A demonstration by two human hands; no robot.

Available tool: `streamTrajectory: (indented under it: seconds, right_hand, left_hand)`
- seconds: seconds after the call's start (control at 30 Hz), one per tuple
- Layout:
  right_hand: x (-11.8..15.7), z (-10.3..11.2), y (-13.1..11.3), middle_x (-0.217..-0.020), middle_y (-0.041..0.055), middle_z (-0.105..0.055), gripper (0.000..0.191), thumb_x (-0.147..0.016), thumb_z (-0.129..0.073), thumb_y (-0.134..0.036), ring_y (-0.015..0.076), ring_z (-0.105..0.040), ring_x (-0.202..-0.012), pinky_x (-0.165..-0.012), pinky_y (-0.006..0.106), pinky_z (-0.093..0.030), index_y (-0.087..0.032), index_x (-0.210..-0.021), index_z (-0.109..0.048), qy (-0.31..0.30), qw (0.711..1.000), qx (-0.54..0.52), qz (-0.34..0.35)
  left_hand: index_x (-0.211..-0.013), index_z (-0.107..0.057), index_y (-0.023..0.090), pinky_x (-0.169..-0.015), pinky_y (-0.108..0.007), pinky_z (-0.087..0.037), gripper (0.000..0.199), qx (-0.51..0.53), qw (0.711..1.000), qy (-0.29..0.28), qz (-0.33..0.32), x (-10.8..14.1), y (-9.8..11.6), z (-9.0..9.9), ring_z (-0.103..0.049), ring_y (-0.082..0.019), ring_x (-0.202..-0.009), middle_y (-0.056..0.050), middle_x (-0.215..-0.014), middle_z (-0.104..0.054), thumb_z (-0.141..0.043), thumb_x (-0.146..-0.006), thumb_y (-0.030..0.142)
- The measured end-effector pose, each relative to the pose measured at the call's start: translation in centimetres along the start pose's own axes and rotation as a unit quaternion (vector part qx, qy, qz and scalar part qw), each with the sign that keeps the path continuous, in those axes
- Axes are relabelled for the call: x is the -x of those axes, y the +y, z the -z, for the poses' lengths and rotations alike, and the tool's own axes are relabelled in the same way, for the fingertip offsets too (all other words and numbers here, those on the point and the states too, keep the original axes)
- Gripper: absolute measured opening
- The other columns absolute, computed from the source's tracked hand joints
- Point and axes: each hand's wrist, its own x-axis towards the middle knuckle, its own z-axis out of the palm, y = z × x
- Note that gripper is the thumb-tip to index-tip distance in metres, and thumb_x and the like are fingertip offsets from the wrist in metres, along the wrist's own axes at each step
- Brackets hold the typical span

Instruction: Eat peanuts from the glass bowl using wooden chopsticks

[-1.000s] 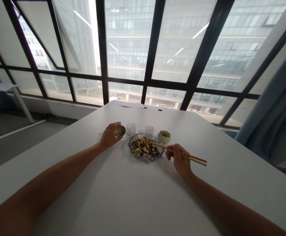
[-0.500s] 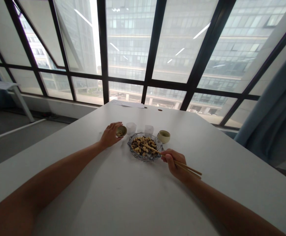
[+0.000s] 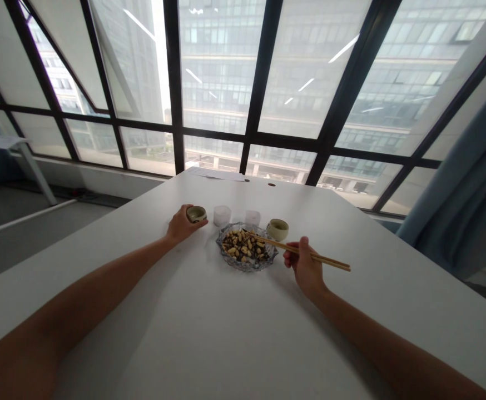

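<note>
Tall windows back a white worktop (image 3: 226,311). Left hand (image 3: 181,226) curls its fingers around a small cup (image 3: 196,213). Glass dish (image 3: 246,248) of nuts sits between. Right hand (image 3: 305,268) pinches 2 chopsticks (image 3: 305,253), tips pointing left over the dish.

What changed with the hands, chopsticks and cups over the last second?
The right hand dipped the chopsticks into the glass dish, then raised them again; their tips are back over the beans. The left hand kept its hold on the small cup, which now looks more upright. The second cup, the two white containers and the table stayed put.
</note>
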Motion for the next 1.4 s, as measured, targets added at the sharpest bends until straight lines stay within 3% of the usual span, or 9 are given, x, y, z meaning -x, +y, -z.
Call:
streamTrajectory:
  seconds: [0.33, 0.87, 0.97, 1.03, 1.1, 1.17, 1.27, 1.4]
  right_hand:
    - [-0.3, 0.2, -0.1, -0.049, 0.0004, -0.06, 0.066, -0.058, -0.074, -0.08, 0.0104, -0.052, -0.04, -0.036, 0.022, -0.04, -0.016, -0.07, -0.064, 0.031, 0.996, -0.047, -0.063]
    - [-0.8, 0.5, 0.0, -0.048, 0.001, -0.06, 0.065, -0.059, -0.075, -0.079, 0.0105, -0.051, -0.039, -0.035, 0.022, -0.039, -0.015, -0.068, -0.064, 0.047, 0.996, -0.047, -0.053]
    - [-0.4, 0.3, -0.1, -0.049, 0.0014, -0.061, 0.064, -0.065, -0.07, -0.08, 0.0111, -0.052, -0.039, -0.035, 0.023, -0.04, -0.016, -0.069, -0.065, 0.031, 0.999, -0.012, -0.012]
    - [0.0, 0.3, -0.3, -0.05, 0.0013, -0.062, 0.062, -0.073, -0.065, -0.079, 0.0115, -0.053, -0.04, -0.037, 0.024, -0.041, -0.017, -0.071, -0.065, 0.001, 0.998, 0.033, 0.044]
    - [0.4, 0.4, -0.4, -0.053, 0.0015, -0.063, 0.057, -0.081, -0.06, -0.074, 0.012, -0.054, -0.042, -0.04, 0.025, -0.044, -0.018, -0.073, -0.066, -0.046, 0.99, 0.084, 0.099]
    - [0.5, 0.7, -0.5, -0.056, 0.0019, -0.064, 0.053, -0.087, -0.057, -0.069, 0.0123, -0.056, -0.046, -0.043, 0.025, -0.046, -0.018, -0.076, -0.068, -0.089, 0.978, 0.125, 0.14]
    - [0.1, 1.3, -0.6, -0.058, 0.0022, -0.064, 0.051, -0.092, -0.054, -0.065, 0.0124, -0.057, -0.048, -0.045, 0.025, -0.047, -0.018, -0.078, -0.067, -0.104, 0.968, 0.149, 0.173]
    - [-0.8, 1.7, -0.6, -0.056, 0.002, -0.064, 0.052, -0.093, -0.051, -0.066, 0.0124, -0.055, -0.046, -0.042, 0.025, -0.045, -0.018, -0.078, -0.066, -0.069, 0.972, 0.135, 0.177]
  left_hand:
    - [-0.123, -0.053, 0.019, -0.086, -0.037, -0.053, 0.076, -0.022, 0.998, -0.039, 0.04, -0.4, -0.5, -0.3, -0.067, -0.029, -0.104, -0.013, -0.116, -0.069, -0.077, -0.066, 0.064]
    - [-0.125, -0.046, 0.019, -0.088, -0.039, -0.052, 0.076, -0.028, 0.997, -0.058, 0.045, -0.6, -1.1, -0.8, -0.066, -0.028, -0.104, -0.014, -0.118, -0.067, -0.074, -0.071, 0.065]
    - [-0.126, -0.046, 0.019, -0.094, -0.043, -0.05, 0.076, -0.036, 0.999, -0.029, 0.012, -0.5, -1.4, -1.0, -0.062, -0.03, -0.113, -0.015, -0.125, -0.063, -0.075, -0.07, 0.062]
    - [-0.128, -0.045, 0.019, -0.102, -0.047, -0.045, 0.077, -0.053, 0.997, 0.022, -0.06, -0.5, -1.1, -0.9, -0.054, -0.033, -0.125, -0.018, -0.135, -0.056, -0.077, -0.07, 0.058]
    - [-0.132, -0.044, 0.019, -0.108, -0.05, -0.04, 0.076, -0.069, 0.985, 0.056, -0.151, -0.4, -0.2, -0.5, -0.046, -0.034, -0.134, -0.018, -0.144, -0.05, -0.075, -0.073, 0.056]
    - [-0.133, -0.045, 0.019, -0.111, -0.05, -0.036, 0.07, -0.077, 0.972, 0.054, -0.214, -0.6, 1.4, -0.2, -0.044, -0.034, -0.136, -0.017, -0.146, -0.05, -0.07, -0.079, 0.055]
    - [-0.132, -0.049, 0.02, -0.111, -0.05, -0.036, 0.056, -0.078, 0.965, 0.007, -0.251, -1.1, 4.5, -0.7, -0.049, -0.031, -0.132, -0.014, -0.139, -0.057, -0.061, -0.088, 0.052]
    - [-0.137, -0.046, 0.017, -0.11, -0.048, -0.04, 0.055, -0.065, 0.96, -0.076, -0.261, -1.8, 8.6, -3.5, -0.048, -0.03, -0.134, -0.014, -0.144, -0.053, -0.056, -0.09, 0.044]
